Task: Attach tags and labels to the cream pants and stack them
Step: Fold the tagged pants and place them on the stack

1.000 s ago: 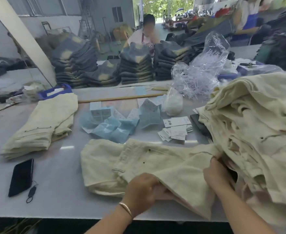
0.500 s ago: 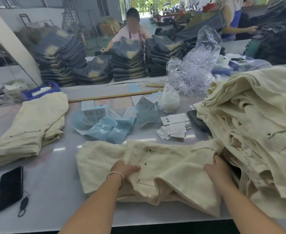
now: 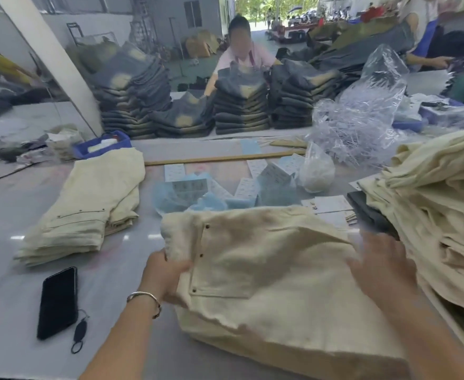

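Cream pants being positioned for tagging

Phone [image 3: 58, 301] lies at the worktop's [image 3: 6, 297] near left, beside a neat stack of finished pants [image 3: 88, 204], kept clear of the working area. Centre, the current cream pants [image 3: 266, 278] lie pocket-up; the left hand [image 3: 165, 275] grips their edge, fingers curled into cloth, while the right hand [image 3: 381, 263] rests flat, fingers spread, likely smoothing. Paper tags [image 3: 329, 205] wait just behind, within reach. An unsorted pile [image 3: 431, 209] looms at right.

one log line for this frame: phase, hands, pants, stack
phase: handling pants, no tag on yet | left hand: grips cream pants at edge | right hand: open over pants | folded stack: far left on table
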Available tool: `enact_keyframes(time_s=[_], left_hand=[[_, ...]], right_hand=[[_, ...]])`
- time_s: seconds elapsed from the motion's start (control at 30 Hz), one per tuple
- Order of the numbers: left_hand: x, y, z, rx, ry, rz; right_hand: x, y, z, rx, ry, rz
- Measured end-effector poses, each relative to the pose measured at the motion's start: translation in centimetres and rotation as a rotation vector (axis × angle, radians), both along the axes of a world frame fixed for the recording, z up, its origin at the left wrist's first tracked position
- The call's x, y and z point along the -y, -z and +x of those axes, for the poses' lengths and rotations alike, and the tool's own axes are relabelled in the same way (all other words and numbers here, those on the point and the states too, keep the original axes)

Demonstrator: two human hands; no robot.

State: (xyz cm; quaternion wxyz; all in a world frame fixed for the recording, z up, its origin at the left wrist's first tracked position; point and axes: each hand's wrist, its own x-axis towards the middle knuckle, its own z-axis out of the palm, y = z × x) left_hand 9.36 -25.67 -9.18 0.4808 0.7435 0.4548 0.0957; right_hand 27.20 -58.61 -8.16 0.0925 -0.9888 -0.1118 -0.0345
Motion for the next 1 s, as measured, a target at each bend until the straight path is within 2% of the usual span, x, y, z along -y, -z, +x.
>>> enact_keyframes(time_s=[0.07,0.1,0.17,0.23,0.3,0.33,0.37,0.4,0.47,0.53,0.57,0.6,0.67,0.73,0.8,0.9,1.0], left_hand=[[-0.6,2.4,-0.8,-0.242,0.042,-0.035],[-0.7,3.4,-1.1,-0.265,0.018,-0.068],[-1.2,4.5,-1.3,-0.160,-0.050,-0.150],[-1.3,4.7,-0.9,0.022,-0.120,-0.329],[-1.0,4.1,-0.8,0.178,-0.161,-0.590],[-1.0,4.0,-0.9,0.223,-0.144,-0.644],[-1.0,3.8,-0.9,0.247,-0.116,-0.609],[-0.9,3.6,-0.8,0.231,-0.070,-0.469],[0.0,3.0,-0.9,0.001,0.102,0.082],[1.6,3.1,-1.3,-0.220,0.285,0.629],[2.4,3.4,-1.3,-0.236,0.342,0.768],[3.1,3.6,-1.3,-0.222,0.389,0.827],[4.0,4.2,-1.5,-0.161,0.500,0.846],[4.0,5.5,-2.1,0.106,0.547,0.852],[3.7,6.2,-3.0,0.307,0.533,0.698],[3.3,6.6,-3.6,0.337,0.379,0.406],[2.5,6.3,-2.3,0.296,0.298,0.374]], right_hand=[[-4.0,1.4,-1.7,0.042,-0.131,-0.088],[-5.4,2.5,-2.3,0.009,-0.197,-0.091],[-7.5,5.3,-2.7,-0.129,-0.262,-0.130],[-7.7,8.1,-2.7,-0.259,-0.260,-0.206],[-7.2,9.9,-3.3,-0.277,-0.249,-0.307],[-7.4,9.8,-3.5,-0.249,-0.246,-0.329],[-7.9,9.2,-3.5,-0.217,-0.244,-0.268],[-8.7,8.6,-3.6,-0.173,-0.224,-0.084],[-11.0,6.5,-4.6,-0.233,-0.187,0.498],[-14.3,4.2,-6.6,-0.455,-0.204,0.895],[-16.0,3.4,-7.6,-0.605,-0.216,0.956],[-17.7,3.1,-8.6,-0.733,-0.211,0.951],[-20.1,3.5,-10.2,-0.808,-0.185,0.890],[-21.1,4.4,-10.2,-0.692,-0.109,0.876],[-20.7,5.1,-9.4,-0.665,-0.052,0.936],[-19.7,5.2,-8.6,-0.760,-0.004,1.095],[-19.1,5.1,-7.3,-0.814,0.027,1.188]])
